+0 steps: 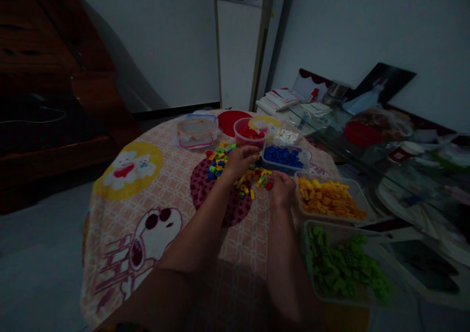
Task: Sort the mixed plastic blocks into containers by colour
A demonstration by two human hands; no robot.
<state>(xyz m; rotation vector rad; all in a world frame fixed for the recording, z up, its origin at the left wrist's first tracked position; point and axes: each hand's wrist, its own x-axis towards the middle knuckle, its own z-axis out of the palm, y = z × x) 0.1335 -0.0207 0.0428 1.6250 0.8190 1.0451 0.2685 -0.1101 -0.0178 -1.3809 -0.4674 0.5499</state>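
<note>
A heap of mixed toy building bricks [216, 168] in red, yellow, blue and green lies on the tablecloth. My left hand [240, 161] is over the heap, its fingers bent and drawn together; what they hold, if anything, is too dark to make out. At the heap's right edge is my right hand [282, 189], its fingers curled in a pinch beside a red brick [269, 186]. Whether something is inside that pinch is hidden. Closest to my hands stand a clear box of blue bricks [282, 156] and a box of yellow bricks [330, 197].
A tub [240, 141] holds red bricks, with white bricks [286, 136] behind the blue ones. Green bricks [345, 266] fill a box at the front right. Lidded containers [196, 131] and a red lid [233, 122] sit at the back. A cluttered glass table [330, 143] adjoins on the right.
</note>
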